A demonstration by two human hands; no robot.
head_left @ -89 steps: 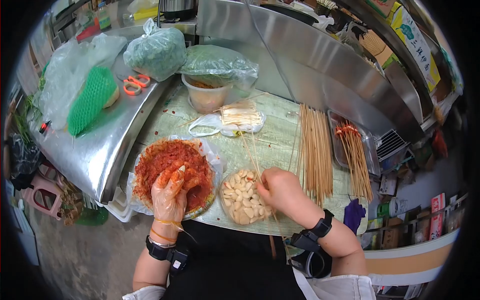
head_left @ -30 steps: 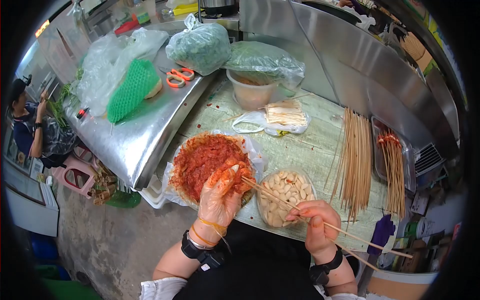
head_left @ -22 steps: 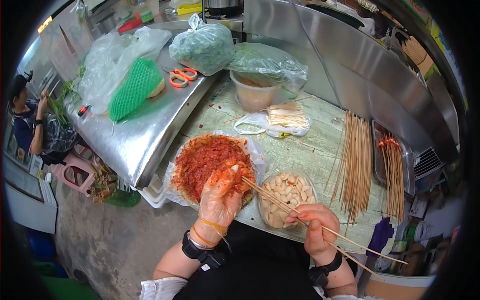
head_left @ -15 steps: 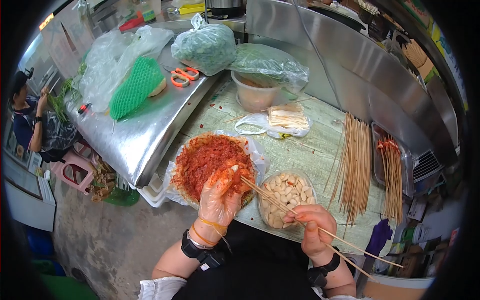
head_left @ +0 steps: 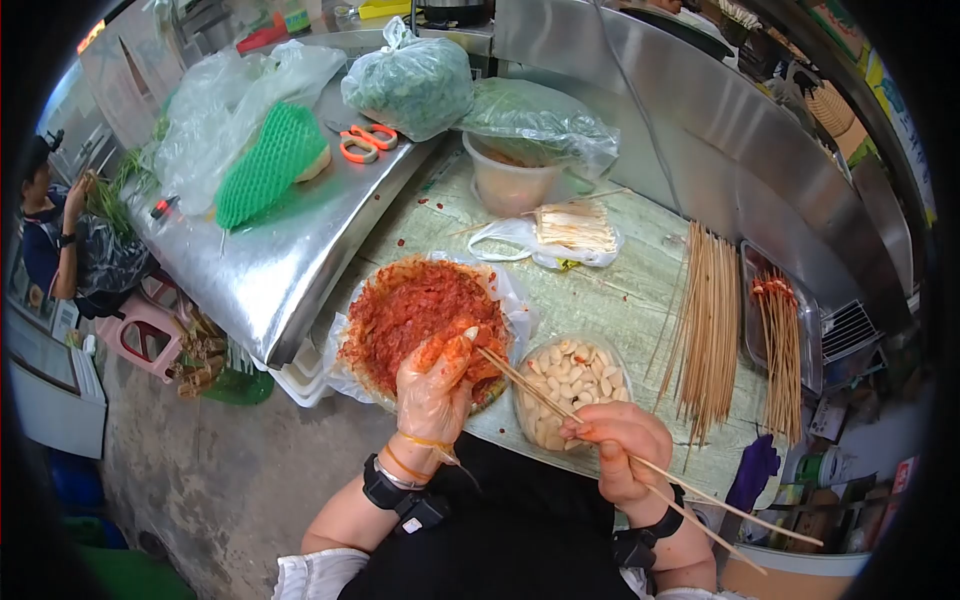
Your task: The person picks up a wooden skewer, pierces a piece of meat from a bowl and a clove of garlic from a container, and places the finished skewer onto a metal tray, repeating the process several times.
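My left hand (head_left: pixel 436 385), in a clear plastic glove smeared red, is closed at the near edge of a plastic-lined bowl (head_left: pixel 515 310) of red-coated meat (head_left: pixel 420 305). A piece of that meat seems pinched in its fingers, though they partly hide it. Something small and pale shows at the fingertips. Two thin bamboo skewers (head_left: pixel 535 392) are gripped by my bare right hand (head_left: pixel 628 455), their points touching or close to the left fingers. Under the skewers stands a clear tub (head_left: pixel 520 425) of what look like peeled garlic cloves (head_left: pixel 572 375).
Loose skewers (head_left: pixel 705 330) lie on the right, beside a tray (head_left: pixel 750 310) with filled skewers (head_left: pixel 777 330). Behind are a white bucket (head_left: pixel 515 185) and a bundle of white sticks (head_left: pixel 575 228). Scissors (head_left: pixel 368 142) rest on the steel counter (head_left: pixel 290 270). Another person (head_left: pixel 55 230) works far left.
Both hands stay nearly in place. The skewers' points have shifted slightly left, and my right hand has moved a little left too. The view has tilted slightly.
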